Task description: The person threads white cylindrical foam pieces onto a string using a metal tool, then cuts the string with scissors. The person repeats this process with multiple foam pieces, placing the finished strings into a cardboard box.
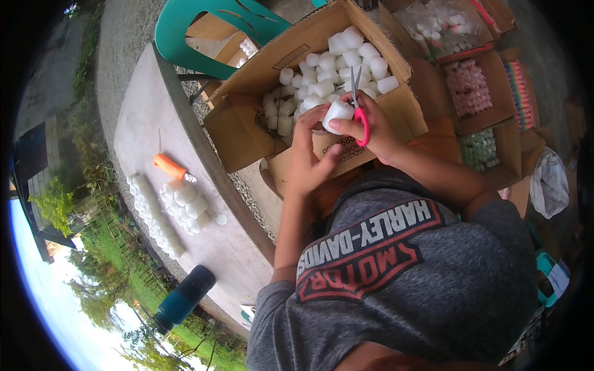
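Both my hands meet above an open cardboard box, around one small white cylindrical roll (pixel 338 115). My left hand (pixel 311 145) has its fingers against the roll's left side, while its thumb stands away from it. My right hand (pixel 375 131) presses its thumb on the roll and holds scissors (pixel 361 117) with pinkish-red handles. The scissors' blades point up and away from me, partly spread. Many similar white rolls (pixel 326 75) lie loosely heaped in the box just beyond. Part of the roll is hidden by my fingers.
The cardboard box (pixel 272 62) stands before me, a teal plastic chair (pixel 179 34) behind it. On the grey table (pixel 145 102) at left are an orange-handled tool (pixel 169 166), grouped white rolls (pixel 151 216) and a dark blue bottle (pixel 189 295). Boxes of pink pieces (pixel 468 86) and green pieces (pixel 477 150) stand right.
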`<state>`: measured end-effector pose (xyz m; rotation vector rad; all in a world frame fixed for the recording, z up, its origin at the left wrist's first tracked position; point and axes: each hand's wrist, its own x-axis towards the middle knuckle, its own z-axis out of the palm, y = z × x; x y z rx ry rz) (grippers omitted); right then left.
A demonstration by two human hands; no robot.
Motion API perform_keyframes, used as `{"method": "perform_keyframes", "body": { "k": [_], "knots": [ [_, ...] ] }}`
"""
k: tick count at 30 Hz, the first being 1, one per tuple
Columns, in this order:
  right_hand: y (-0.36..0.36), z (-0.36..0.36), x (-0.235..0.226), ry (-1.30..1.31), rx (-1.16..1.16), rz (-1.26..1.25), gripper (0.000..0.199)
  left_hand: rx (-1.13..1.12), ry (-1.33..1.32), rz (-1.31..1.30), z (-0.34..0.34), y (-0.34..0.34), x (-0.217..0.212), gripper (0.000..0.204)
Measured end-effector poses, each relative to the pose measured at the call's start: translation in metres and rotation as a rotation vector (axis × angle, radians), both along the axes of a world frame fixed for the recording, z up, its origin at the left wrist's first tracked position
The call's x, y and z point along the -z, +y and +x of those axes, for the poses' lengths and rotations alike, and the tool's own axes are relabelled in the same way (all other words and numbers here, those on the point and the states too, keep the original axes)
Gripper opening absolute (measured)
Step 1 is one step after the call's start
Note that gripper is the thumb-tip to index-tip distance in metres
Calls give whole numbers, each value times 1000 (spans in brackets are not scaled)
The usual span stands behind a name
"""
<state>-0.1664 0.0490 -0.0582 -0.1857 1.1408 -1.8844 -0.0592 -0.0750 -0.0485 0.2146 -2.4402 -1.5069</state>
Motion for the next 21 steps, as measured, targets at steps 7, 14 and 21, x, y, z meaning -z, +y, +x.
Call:
{"method": "perform_keyframes", "body": {
  "k": [7, 14, 21],
  "knots": [
    [4, -16, -1, -169, 75, 57, 41, -124, -188, 90, -10, -6, 25, 33],
    [25, -34, 1, 237, -355, 286, 40, -165, -101, 506, 0, -23, 12, 15],
    [27, -12, -9, -19, -804, 101, 56, -198, -41, 670, -1, -29, 10, 30]
  ]
}}
